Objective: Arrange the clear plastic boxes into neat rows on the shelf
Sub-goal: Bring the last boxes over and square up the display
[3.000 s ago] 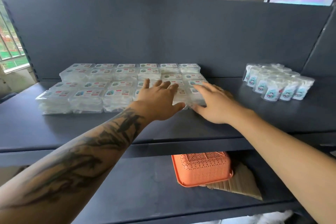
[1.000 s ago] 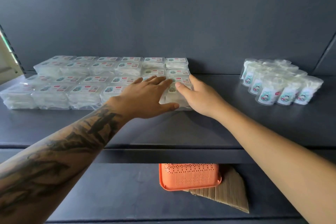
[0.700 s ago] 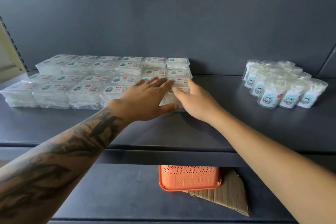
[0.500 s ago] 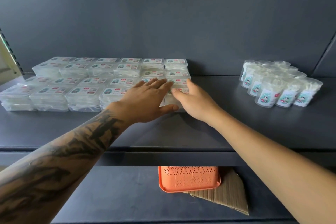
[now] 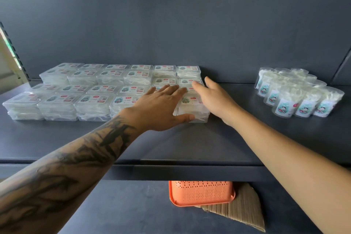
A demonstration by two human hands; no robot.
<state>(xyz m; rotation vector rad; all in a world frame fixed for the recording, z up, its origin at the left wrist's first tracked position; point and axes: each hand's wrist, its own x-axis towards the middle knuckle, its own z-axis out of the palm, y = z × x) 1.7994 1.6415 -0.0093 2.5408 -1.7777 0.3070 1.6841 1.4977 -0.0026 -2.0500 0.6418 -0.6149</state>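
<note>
On the dark grey metal shelf (image 5: 228, 144) the clear plastic boxes with small printed labels (image 5: 95, 89) sit in stacked rows at the left, running from the back panel toward the front edge. The left hand (image 5: 159, 108) lies flat on the front right boxes with fingers straight and thumb spread along the front of the end stack, while the right hand (image 5: 214, 99), also open-fingered, rests against the right side of that same block. Well apart to the right stands a cluster of clear round plastic tubs (image 5: 298, 93), and on the shelf below lie an orange perforated plastic basket (image 5: 201, 192) and a piece of brown corrugated cardboard (image 5: 241, 211).
</note>
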